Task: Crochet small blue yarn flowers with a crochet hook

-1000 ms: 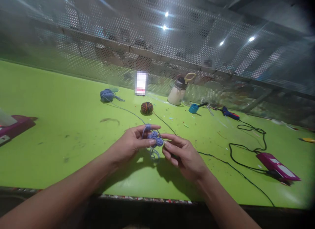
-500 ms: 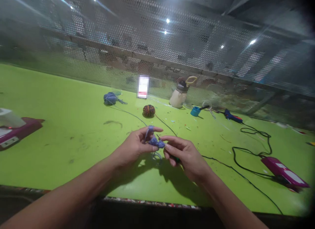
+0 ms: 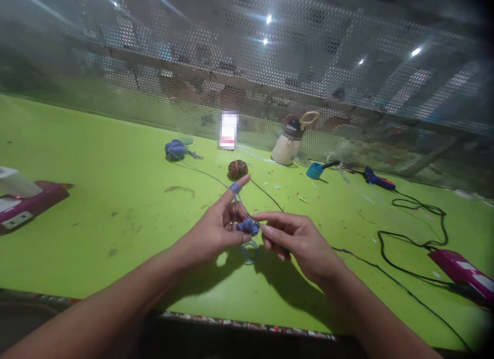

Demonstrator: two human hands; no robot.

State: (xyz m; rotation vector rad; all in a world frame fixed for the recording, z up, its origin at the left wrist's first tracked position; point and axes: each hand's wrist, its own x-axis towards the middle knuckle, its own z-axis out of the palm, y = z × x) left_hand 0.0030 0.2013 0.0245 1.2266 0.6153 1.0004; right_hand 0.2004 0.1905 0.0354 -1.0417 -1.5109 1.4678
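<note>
My left hand (image 3: 216, 222) pinches a small piece of blue-purple crochet work (image 3: 247, 226) between thumb and fingers. Its index finger is raised, with blue yarn (image 3: 234, 187) wound round it and running down to the piece. A loose loop of yarn (image 3: 250, 252) hangs below. My right hand (image 3: 295, 240) is closed on a thin crochet hook (image 3: 256, 222) whose tip meets the work; the fingers hide most of it. From the blue yarn ball (image 3: 175, 150), at the back left, a strand leads to my left hand. A dark multicoloured yarn ball (image 3: 237, 169) lies just beyond my hands.
On the green table (image 3: 116, 194) stand a bottle (image 3: 286, 147) and a blue pot (image 3: 315, 170) at the back. A glue gun (image 3: 379, 180) lies right, with a cord towards a magenta power strip (image 3: 461, 269). Another power strip (image 3: 34, 202) is far left. A perforated screen (image 3: 193, 81) rises behind.
My left index finger has lifted and straightened, drawing the yarn up from the work. My right hand stays close to the piece. The view has shifted slightly.
</note>
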